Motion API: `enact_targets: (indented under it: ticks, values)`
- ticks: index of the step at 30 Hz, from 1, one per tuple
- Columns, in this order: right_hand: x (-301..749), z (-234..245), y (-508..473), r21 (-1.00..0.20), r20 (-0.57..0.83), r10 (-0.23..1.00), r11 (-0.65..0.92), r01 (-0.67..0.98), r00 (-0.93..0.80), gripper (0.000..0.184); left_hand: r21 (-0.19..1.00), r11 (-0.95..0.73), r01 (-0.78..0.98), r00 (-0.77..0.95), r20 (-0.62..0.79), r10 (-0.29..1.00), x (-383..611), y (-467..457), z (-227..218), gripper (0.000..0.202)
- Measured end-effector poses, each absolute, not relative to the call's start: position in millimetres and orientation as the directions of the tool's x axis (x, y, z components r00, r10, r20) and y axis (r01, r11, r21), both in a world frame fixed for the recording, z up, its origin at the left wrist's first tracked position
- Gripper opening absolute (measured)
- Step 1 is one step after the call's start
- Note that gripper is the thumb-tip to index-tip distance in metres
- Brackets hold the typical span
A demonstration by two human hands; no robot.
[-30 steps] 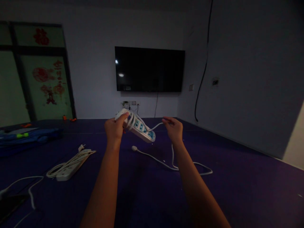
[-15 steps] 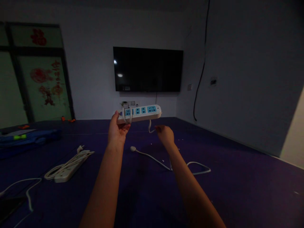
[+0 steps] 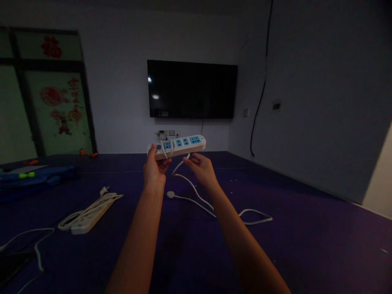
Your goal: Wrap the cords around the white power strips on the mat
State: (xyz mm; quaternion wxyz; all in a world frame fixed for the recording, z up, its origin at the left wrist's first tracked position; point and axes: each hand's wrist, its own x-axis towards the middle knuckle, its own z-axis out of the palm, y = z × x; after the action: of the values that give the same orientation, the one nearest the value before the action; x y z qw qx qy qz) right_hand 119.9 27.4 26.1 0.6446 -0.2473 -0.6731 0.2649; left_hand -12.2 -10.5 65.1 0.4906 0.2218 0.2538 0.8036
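My left hand (image 3: 155,169) is closed round the left end of a white power strip (image 3: 191,148) with blue socket faces, held up and tilted slightly, its right end higher. Loops of its white cord (image 3: 196,191) wrap round the strip near the left hand. Just under the strip's right half, my right hand (image 3: 200,168) pinches the cord between thumb and fingers. From there the cord hangs down and runs over the purple surface behind my right forearm. Its white plug (image 3: 170,194) lies on the surface below the strip.
A second white power strip (image 3: 92,216) with its cord bundled on it lies at left. Beyond are a loose white cable (image 3: 37,247), a dark flat object (image 3: 15,265) and blue cloth (image 3: 49,176). A television (image 3: 192,90) hangs on the far wall; a black cable (image 3: 260,98) runs down the right wall.
My right hand has moved left and slightly up, closer to the strip's underside, with the cord in its fingers. More cord now shows between my forearms. The left hand's hold stays the same.
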Motion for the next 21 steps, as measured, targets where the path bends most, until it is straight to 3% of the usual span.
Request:
enact_targets:
  ticks: [2, 5, 12, 17, 21]
  values:
    - [118, 26, 27, -0.731, 0.682, 0.73, 0.679, -0.06, -0.052, 0.025, 0.65, -0.397, -0.648, -0.439, 0.106, 0.892, -11, -10, 65, 0.023]
    - [121, 29, 22, -0.795, 0.605, 0.793, 0.606, -0.007, -0.068, 0.012, 0.694, -0.449, -0.563, -0.52, 0.125, 0.845, -13, -7, 62, 0.031]
    - [146, 45, 6, -0.819, 0.443, 0.851, 0.513, 0.258, -0.282, 0.023, 0.709, -0.695, -0.116, -0.744, 0.401, 0.534, -35, 7, 51, 0.044]
    - [170, 47, 13, -0.742, 0.568, 0.801, 0.597, 0.305, -0.189, 0.036, 0.768, -0.589, 0.251, -0.735, 0.547, 0.401, -52, 3, 50, 0.043]
    - [191, 38, 33, -0.633, 0.693, 0.72, 0.637, 0.44, -0.046, 0.045, 0.845, -0.508, 0.168, -0.723, 0.455, 0.519, -56, 1, 55, 0.042]
